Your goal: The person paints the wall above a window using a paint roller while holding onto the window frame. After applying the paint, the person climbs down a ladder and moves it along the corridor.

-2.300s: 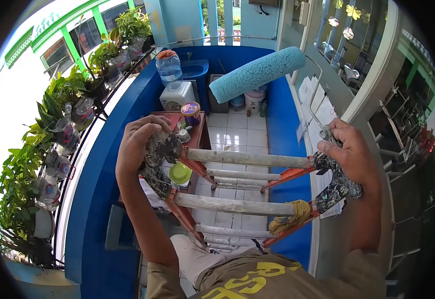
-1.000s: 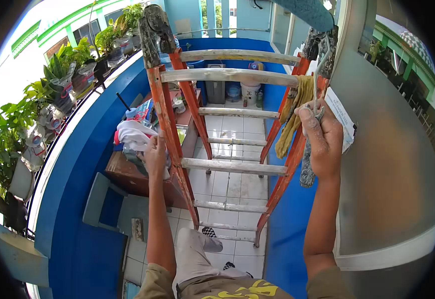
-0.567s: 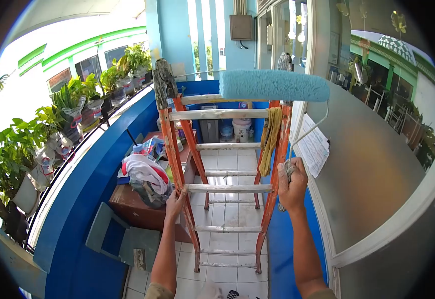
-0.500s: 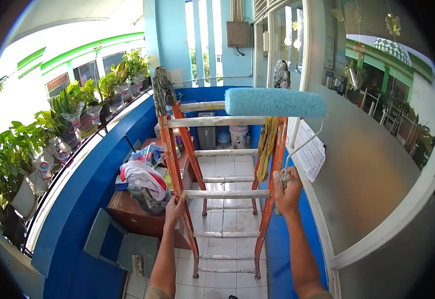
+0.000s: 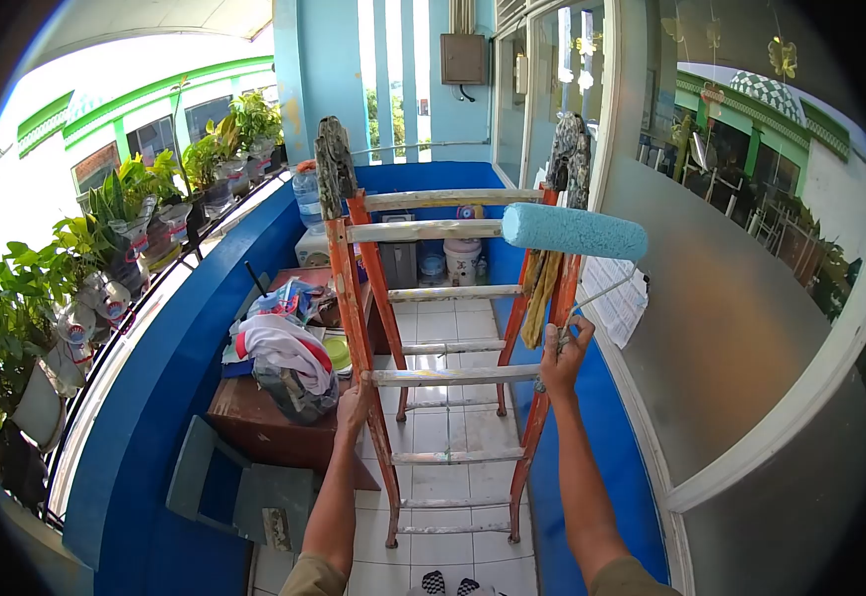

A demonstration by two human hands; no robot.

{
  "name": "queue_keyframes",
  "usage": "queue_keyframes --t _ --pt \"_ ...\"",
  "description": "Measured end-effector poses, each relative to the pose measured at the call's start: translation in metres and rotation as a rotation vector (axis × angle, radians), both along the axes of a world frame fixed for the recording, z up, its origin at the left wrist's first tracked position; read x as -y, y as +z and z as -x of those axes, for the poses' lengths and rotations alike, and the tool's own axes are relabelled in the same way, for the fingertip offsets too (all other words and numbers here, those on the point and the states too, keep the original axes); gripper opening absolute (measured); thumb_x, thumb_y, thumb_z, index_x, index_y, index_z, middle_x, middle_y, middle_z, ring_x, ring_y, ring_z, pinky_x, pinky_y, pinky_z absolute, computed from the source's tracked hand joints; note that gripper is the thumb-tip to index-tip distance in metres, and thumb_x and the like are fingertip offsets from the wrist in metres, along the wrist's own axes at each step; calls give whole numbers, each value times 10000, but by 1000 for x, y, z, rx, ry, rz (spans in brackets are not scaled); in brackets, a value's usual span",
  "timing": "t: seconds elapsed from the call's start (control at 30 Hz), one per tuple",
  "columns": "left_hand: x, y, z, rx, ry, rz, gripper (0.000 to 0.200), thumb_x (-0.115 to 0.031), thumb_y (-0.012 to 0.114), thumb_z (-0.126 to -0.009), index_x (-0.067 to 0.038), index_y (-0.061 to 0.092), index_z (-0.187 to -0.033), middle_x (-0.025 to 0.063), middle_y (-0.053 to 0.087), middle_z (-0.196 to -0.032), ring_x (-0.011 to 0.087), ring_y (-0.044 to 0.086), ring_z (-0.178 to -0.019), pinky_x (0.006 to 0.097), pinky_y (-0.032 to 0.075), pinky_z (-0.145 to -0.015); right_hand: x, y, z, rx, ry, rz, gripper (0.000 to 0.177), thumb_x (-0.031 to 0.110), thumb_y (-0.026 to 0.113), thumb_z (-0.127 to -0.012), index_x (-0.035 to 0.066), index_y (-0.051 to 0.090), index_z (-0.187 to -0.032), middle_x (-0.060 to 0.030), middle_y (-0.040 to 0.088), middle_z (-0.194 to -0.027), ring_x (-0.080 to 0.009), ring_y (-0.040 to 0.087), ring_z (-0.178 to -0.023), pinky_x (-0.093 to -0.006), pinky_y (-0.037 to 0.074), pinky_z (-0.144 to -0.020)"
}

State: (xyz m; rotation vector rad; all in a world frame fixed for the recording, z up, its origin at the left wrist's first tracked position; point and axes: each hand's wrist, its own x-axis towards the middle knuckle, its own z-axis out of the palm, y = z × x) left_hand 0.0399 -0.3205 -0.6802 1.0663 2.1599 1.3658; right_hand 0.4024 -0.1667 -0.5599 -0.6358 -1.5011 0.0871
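An orange stepladder (image 5: 352, 316) with pale, paint-marked rungs stands upright in front of me. My left hand (image 5: 354, 402) is closed around its left rail, just below the end of a rung. In my right hand (image 5: 564, 358) is the wire handle of a paint roller, beside the ladder's right rail; that hand seems to touch the rail. The roller's fluffy light-blue sleeve (image 5: 574, 232) lies across the upper right of the ladder, in front of it from my view. A yellowish cloth (image 5: 540, 298) hangs on the ladder's right side. The roller's grip is mostly hidden by my fingers.
To the left, a brown desk (image 5: 244, 409) carries a bag and papers, with a grey chair (image 5: 274, 497) before it. Potted plants (image 5: 75, 253) line the ledge. A frosted window (image 5: 741, 368) borders the right. Buckets (image 5: 462, 260) stand behind the ladder on white tiles.
My right hand has moved up and left, closer to the ladder's rail. The roller sleeve sits lower and is angled differently. My left hand still grips the rail; the view has shifted slightly.
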Motion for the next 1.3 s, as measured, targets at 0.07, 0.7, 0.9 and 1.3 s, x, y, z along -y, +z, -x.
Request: queue_keyframes --t 0.07,0.7,0.9,1.3 --pt "-2 -2 2 59 -13 6 992 -875 272 -822 34 667 -842 175 651 -751 325 641 -785 431 466 -736 -4 3 -3 51 -64 -53 421 274 565 -995 -74 591 -761 -152 379 -1091 -261 438 -977 -403 396 -817" --pt "28 9 -20 58 97 103 1045 -896 198 -805 19 691 -913 248 683 -880 428 646 -935 493 453 -840 -6 15 4 -23 83 -39 355 255 555 -1001 -91 633 -996 -192 394 -1240 -237 509 -860 -407 438 -810" --pt "68 -1 -23 81 140 107 1050 -903 192 -800 34 664 -833 234 669 -823 399 658 -885 494 457 -786 40 12 -8 21 117 -14 355 244 553 -998 -102 610 -1050 -200 373 -1251 -253 503 -898 -422 429 -840" --pt "185 9 -66 63 143 129 1076 -902 178 -803 33 691 -947 241 680 -891 409 655 -953 501 455 -835 161 3 -45 -2 118 18 407 245 557 -990 -120 593 -1165 -223 357 -1290 -316 507 -1050 -412 420 -926"
